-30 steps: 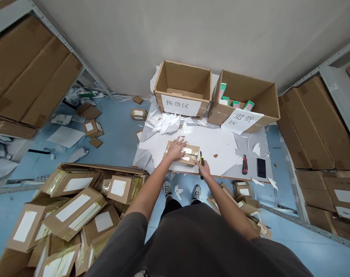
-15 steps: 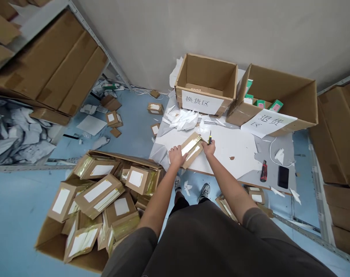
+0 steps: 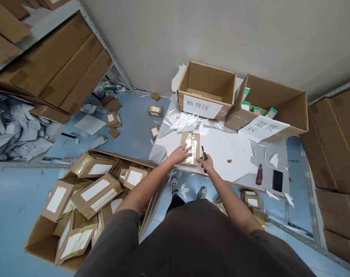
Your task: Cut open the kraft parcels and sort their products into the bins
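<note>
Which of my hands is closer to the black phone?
Right. Your right hand, holding the yellow-and-black cutter, is left of the phone, with the red cutter between them. Your left hand is farther left, on the taped box.

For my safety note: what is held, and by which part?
The right hand holds the yellow cutter by its handle; the left hand rests on the box.

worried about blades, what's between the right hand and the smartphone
Head view: a brown patch nearer the right hand, then a red box cutter nearer the smartphone.
</note>
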Tool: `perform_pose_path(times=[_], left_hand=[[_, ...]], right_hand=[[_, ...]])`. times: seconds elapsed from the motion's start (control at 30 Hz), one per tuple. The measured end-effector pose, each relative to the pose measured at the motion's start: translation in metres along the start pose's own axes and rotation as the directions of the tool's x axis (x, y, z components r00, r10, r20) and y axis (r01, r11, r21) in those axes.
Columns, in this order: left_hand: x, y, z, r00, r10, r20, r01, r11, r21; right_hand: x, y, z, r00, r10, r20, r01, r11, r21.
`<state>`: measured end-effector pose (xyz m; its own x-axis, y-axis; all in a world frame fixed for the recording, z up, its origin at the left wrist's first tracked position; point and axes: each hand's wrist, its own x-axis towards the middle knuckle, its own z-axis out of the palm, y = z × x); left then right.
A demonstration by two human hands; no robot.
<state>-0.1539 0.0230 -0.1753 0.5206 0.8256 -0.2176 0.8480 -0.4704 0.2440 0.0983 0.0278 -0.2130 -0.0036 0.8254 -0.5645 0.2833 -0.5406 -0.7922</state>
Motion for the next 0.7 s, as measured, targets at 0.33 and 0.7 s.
perform_pose_path(times=[0.33,0.7], left_hand=[[0.040,0.024,-0.012,1.000,0.016,-0.005,-0.016,0.996,0.084],[0.049,0.071,-0.007,0.941,-0.328,-0.079,0.320,0.942,-0.101]], right_hand=[[0.072,-0.050,-0.004,0.998,0.019,-0.064,-0.024,0.996,-0.081],[0.031,-0.058,-0.082,0.923,-0.100,0.371,0.273,0.849,-0.452]])
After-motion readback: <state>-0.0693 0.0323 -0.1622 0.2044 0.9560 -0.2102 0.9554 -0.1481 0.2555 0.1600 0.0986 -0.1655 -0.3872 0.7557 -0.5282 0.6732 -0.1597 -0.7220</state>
